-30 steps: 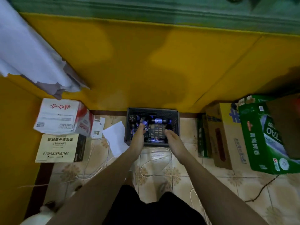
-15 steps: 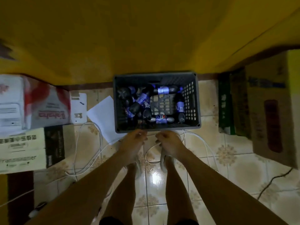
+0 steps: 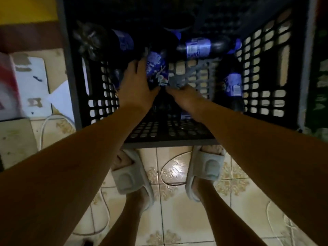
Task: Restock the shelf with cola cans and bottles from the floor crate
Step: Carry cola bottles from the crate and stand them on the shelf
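1. Dark plastic crate [image 3: 266,71] sits on the tiled floor, cola bottles lying inside.
2. Left hand [image 3: 136,87] wraps a blue-labelled bottle [image 3: 157,70] mid-crate.
3. Right hand [image 3: 186,98] reaches just beside it; its grip can't be told.

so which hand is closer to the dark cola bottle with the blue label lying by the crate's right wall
Right. The right hand is in the middle of the black plastic crate, clearly apart from that bottle. The left hand is farther away, resting on another blue-labelled bottle.
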### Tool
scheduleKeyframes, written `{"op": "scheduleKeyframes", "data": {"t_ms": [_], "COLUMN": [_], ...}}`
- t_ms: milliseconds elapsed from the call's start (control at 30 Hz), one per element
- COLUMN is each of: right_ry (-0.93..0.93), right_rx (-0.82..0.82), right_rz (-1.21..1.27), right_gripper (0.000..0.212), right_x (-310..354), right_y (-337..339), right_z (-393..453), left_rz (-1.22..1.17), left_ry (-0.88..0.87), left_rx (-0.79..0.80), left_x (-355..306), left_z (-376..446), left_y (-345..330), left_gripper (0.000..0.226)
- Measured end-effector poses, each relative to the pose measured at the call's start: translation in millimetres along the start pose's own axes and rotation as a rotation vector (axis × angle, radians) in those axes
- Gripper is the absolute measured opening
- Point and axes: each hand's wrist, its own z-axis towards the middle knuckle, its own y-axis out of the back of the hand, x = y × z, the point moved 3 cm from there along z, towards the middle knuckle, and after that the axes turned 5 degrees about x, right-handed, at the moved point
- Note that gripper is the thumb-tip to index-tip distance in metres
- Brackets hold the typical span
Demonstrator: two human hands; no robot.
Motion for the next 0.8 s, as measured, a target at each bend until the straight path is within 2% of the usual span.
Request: {"op": "scheduleKeyframes", "data": {"t_ms": [67,100,233,300,333,400,467,533,600,800], "right_ry": [0.003,0.004,-0.051,-0.07,-0.083,-0.109,-0.131,-0.162,-0.191,-0.26], "right_rx": [0.037,0.043,0.1,0.125,0.133,0.156,0.216,0.312,0.367,0.396], "right_rz": [-0.012,-0.014,0.133,0.151,0.149,0.191,0.248,0.256,0.23,0.243], "right_gripper": [0.046,0.049,0.033,0.022,0.024,0.037,0.039,0.033,0.023,0.015], "right_x": [2.8,3.5,1.6,2.1,3.6,13.1,27.5,36.4,33.1,17.9], "right_y": [-13.6,-18.5,-22.3,-16.9,-13.1,-5.5,2.3,7.5,9.8,21.0], "right_z": [23.8,31.3,43.0,38.7,36.3,29.7,19.9,5.6,-15.8,-78.3], "left_rz": [0.081,0.111,0.08,-0.101,-0.214,-0.451,-0.712,-0.979,-1.16,-1.399], "left_ry": [0.018,0.028,0.039,0.051,0.081,0.171,0.27,0.367,0.42,0.533], "left_rx": [0.04,0.061,0.118,0.173,0.217,0.315,0.413,0.485,0.472,0.476], "left_x": [6.6,8.2,14.9,18.4,18.7,18.3,15.5,11.7,7.0,-11.5], "left_z": [18.3,23.9,36.2,36.9,35.3,28.0,16.0,0.6,-16.1,-65.2], "left_y": [-9.7,-11.4,-11.1,-5.2,-0.9,9.4,18.2,25.9,36.1,49.7], "left_gripper": [0.093,0.096,0.102,0.101,0.094,0.072,0.048,0.039,0.027,0.028]}}
